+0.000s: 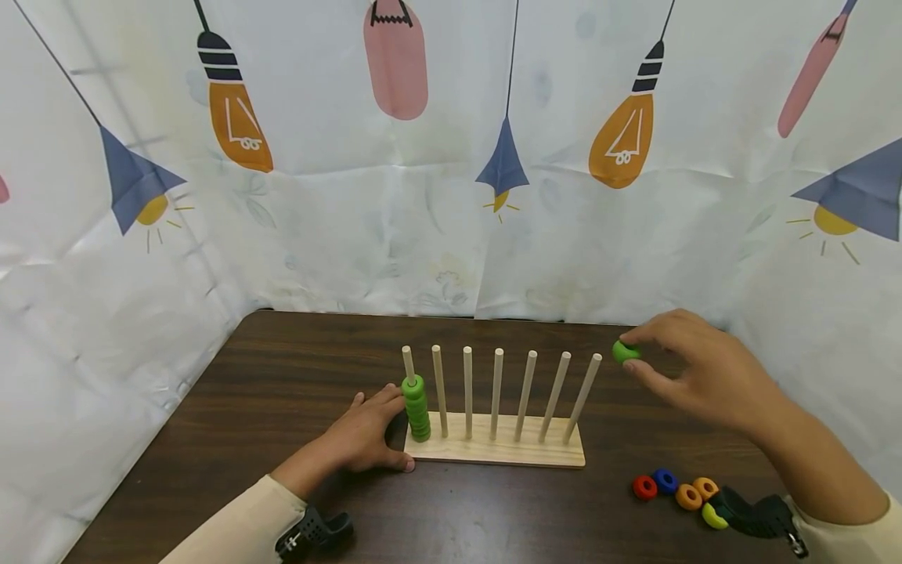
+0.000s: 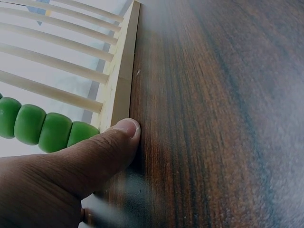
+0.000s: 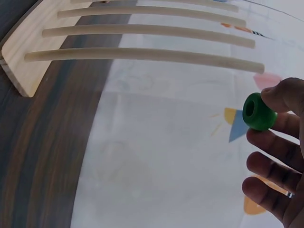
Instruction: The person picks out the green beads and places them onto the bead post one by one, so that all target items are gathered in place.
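A wooden rack (image 1: pixel 493 450) with a flat pale base and several upright pegs stands on the dark table. Its leftmost peg bears a stack of green beads (image 1: pixel 417 411). My left hand (image 1: pixel 362 437) holds the rack's left end, the thumb (image 2: pixel 114 142) pressed at the base's front corner and the fingers reaching along the far side by the stack. To the right of the rightmost peg, my right hand (image 1: pixel 705 376) is raised and pinches a green bead (image 3: pixel 259 111) between thumb and fingertips. The bead's hole shows in the right wrist view, and the other fingers are spread.
Loose beads lie at the table's front right, below my right forearm: a red bead (image 1: pixel 644 487), a blue bead (image 1: pixel 665 481), orange beads (image 1: pixel 688 497) and a yellow-green bead (image 1: pixel 713 515). A white printed cloth (image 1: pixel 437 251) hangs behind the table (image 1: pixel 317 352).
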### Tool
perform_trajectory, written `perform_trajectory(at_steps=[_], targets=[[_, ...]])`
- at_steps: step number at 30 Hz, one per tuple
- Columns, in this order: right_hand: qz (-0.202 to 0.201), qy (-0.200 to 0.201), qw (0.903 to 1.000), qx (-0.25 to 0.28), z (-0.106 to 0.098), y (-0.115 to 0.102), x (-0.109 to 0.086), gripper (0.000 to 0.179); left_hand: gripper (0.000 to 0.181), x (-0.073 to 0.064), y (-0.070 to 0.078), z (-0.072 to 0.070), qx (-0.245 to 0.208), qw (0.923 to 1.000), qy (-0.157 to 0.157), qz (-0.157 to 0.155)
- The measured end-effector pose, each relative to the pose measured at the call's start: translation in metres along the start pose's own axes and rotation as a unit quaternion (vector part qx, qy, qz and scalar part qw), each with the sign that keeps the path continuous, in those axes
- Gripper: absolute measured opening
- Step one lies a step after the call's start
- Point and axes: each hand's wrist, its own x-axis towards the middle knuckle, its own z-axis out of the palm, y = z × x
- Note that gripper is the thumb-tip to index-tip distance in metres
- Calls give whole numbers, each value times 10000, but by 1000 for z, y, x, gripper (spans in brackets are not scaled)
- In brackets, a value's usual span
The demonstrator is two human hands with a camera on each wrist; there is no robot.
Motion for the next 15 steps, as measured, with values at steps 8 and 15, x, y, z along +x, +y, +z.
perform_trajectory(at_steps=[8,15], targets=[[-209,72,9995,223,-1,-4,9,22,95,1,0,1,18,10000,32,16],[-339,204,9986,352,-2,-9,16,23,93,0,0,0,7,10000,33,31]])
